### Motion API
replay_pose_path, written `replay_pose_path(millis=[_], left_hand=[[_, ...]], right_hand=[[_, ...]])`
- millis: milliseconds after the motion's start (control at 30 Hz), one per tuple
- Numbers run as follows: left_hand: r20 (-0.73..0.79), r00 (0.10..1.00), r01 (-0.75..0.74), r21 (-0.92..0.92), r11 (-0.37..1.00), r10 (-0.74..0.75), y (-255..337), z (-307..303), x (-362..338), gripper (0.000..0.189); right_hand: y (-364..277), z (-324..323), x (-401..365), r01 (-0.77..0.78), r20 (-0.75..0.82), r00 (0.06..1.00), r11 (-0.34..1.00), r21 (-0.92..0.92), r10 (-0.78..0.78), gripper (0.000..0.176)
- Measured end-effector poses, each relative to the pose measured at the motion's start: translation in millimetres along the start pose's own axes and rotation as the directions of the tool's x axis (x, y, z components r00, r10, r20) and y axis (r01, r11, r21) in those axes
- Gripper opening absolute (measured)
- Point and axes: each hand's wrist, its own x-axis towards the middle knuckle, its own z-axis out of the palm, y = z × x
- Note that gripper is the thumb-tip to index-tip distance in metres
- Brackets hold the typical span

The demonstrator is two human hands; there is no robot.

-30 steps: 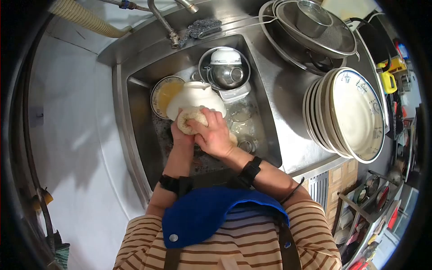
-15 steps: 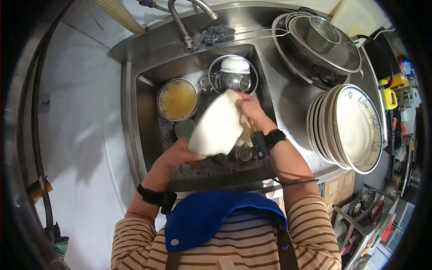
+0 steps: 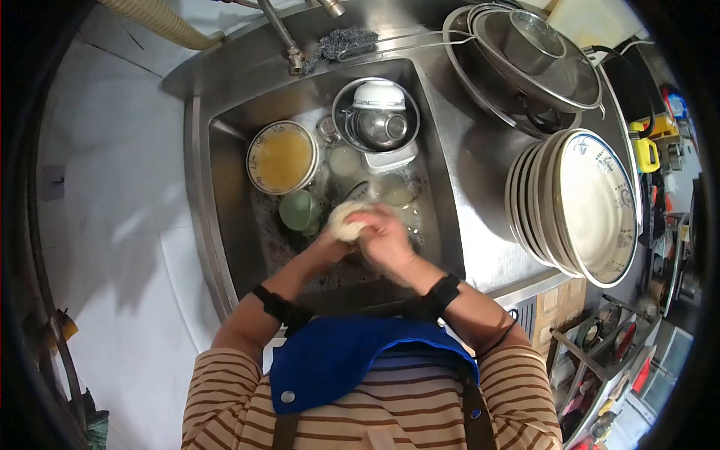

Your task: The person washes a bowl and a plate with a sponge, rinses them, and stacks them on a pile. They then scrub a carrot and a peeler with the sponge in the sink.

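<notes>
Over the lower middle of the sink, a bunched pale cloth point(image 3: 346, 221), blurred by motion, is between my two hands. My right hand point(image 3: 385, 238) is closed on it from the right. My left hand point(image 3: 328, 247) closes round it from the left and below, its fingers partly hidden. Just above-left of my hands sits a green bowl point(image 3: 299, 211). Farther up, a patterned bowl point(image 3: 282, 157) holds yellowish liquid. A metal bowl point(image 3: 339, 112) contains a white bowl point(image 3: 379, 95) and a shiny metal vessel point(image 3: 384, 129).
Several patterned bowls point(image 3: 596, 206) are stacked on their sides on the right counter. Metal basins and strainers point(image 3: 536, 67) lie behind them. A faucet point(image 3: 281, 34) and a dark scouring pad point(image 3: 345, 45) are at the sink's back edge. A white dish point(image 3: 391, 159) rests by the metal bowl.
The large white piece held between my hands is gone from them. My hands have come together lower, round the cloth. The view has shifted slightly, and more of the sink shows.
</notes>
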Motion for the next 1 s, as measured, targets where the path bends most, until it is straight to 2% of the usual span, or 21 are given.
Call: replay_pose_path(millis=[33, 67, 100, 167, 300, 333, 367, 400, 433, 467, 500, 533, 567, 600, 633, 667, 733, 800, 867, 933, 1000], left_hand=[[0.165, 0.984, 0.041, 0.188, 0.981, -0.072, -10, 1, -1, 0.029], [0.305, 0.937, 0.049, 0.373, 0.926, -0.173, -21, 0, 0, 0.023], [0.298, 0.937, 0.062, 0.371, 0.927, -0.182, -28, 1, 3, 0.023], [0.458, 0.828, -0.054, 0.640, 0.767, -0.324, -37, 1, 16, 0.017], [0.541, 0.744, -0.142, 0.701, 0.699, -0.392, -67, -15, 18, 0.022], [0.433, 0.877, -0.229, 0.760, 0.608, -0.211, -77, -25, 9, 0.027], [0.326, 0.945, -0.284, 0.823, 0.492, 0.000, -86, -32, 0, 0.033], [0.329, 0.944, -0.283, 0.825, 0.489, -0.009, -81, -39, 0, 0.033], [0.072, 0.997, -0.065, 0.877, 0.476, 0.003, -76, -46, 0, 0.040], [-0.188, 0.982, 0.158, 0.870, 0.466, 0.018, -71, -49, 0, 0.048], [-0.183, 0.983, 0.157, 0.872, 0.465, 0.010, -72, -47, -5, 0.048], [-0.507, 0.851, 0.410, 0.478, 0.777, -0.137, -71, -41, -12, 0.053], [-0.675, 0.623, 0.479, -0.070, 0.875, -0.395, -70, -38, -15, 0.058], [-0.674, 0.622, 0.485, -0.068, 0.872, -0.398, -67, -39, -15, 0.058], [-0.398, 0.574, 0.494, -0.529, 0.690, -0.716, -60, -41, -13, 0.059], [0.002, 0.535, 0.470, -0.832, 0.296, -0.845, -53, -43, -11, 0.060], [-0.013, 0.511, 0.522, -0.790, 0.322, -0.859, -29, -32, 3, 0.058], [-0.027, 0.482, 0.570, -0.750, 0.337, -0.876, -29, -24, 3, 0.057], [-0.078, 0.569, 0.550, -0.705, 0.449, -0.819, -45, -21, -1, 0.061], [-0.080, 0.531, 0.598, -0.669, 0.440, -0.843, -48, -28, 3, 0.060], [-0.083, 0.486, 0.642, -0.642, 0.420, -0.870, -50, -36, 4, 0.059]], right_hand=[[0, -14, 10, 0.012, -0.061, 0.998, 1.000, -0.026, -0.014, 0.032], [-1, -31, 12, -0.031, -0.100, 0.994, 0.997, 0.076, 0.039, 0.031], [13, -42, 18, 0.013, -0.159, 0.987, 0.999, -0.033, -0.018, 0.031], [13, -61, 26, -0.021, -0.189, 0.982, 0.988, -0.152, -0.008, 0.030], [11, -66, 39, -0.041, -0.142, 0.990, 0.953, -0.300, -0.002, 0.030], [13, -63, 42, -0.040, -0.119, 0.993, 0.928, -0.370, -0.004, 0.030], [23, -57, 46, -0.017, -0.071, 0.997, 0.902, -0.431, -0.015, 0.032], [29, -51, 51, -0.019, -0.071, 0.997, 0.906, -0.422, -0.013, 0.032], [34, -45, 55, -0.059, -0.036, 0.998, 0.876, -0.478, 0.048, 0.032], [40, -40, 58, -0.099, -0.003, 0.993, 0.840, -0.533, 0.115, 0.032], [54, -33, 63, -0.070, 0.021, 0.995, 0.802, -0.593, 0.102, 0.035], [65, -27, 67, -0.073, 0.025, 0.994, 0.805, -0.589, 0.108, 0.035], [75, -20, 71, -0.120, 0.043, 0.980, 0.752, -0.648, 0.194, 0.037], [83, -12, 75, -0.162, 0.053, 0.959, 0.691, -0.705, 0.279, 0.039], [92, -4, 74, -0.164, 0.056, 0.957, 0.693, -0.702, 0.283, 0.039], [100, 4, 72, -0.209, 0.026, 0.942, 0.648, -0.732, 0.333, 0.039], [116, 25, 71, -0.253, -0.002, 0.922, 0.598, -0.760, 0.387, 0.039], [124, 54, 70, -0.088, 0.129, 0.808, 0.334, -0.939, 0.575, 0.030], [102, 65, 77, -0.039, 0.159, 0.769, 0.294, -0.955, 0.619, 0.029], [117, 81, 81, -0.033, 0.420, 0.836, 0.797, -0.603, 0.353, 0.029], [106, 93, 83, -0.020, 0.418, 0.868, 0.860, -0.509, 0.268, 0.028]])
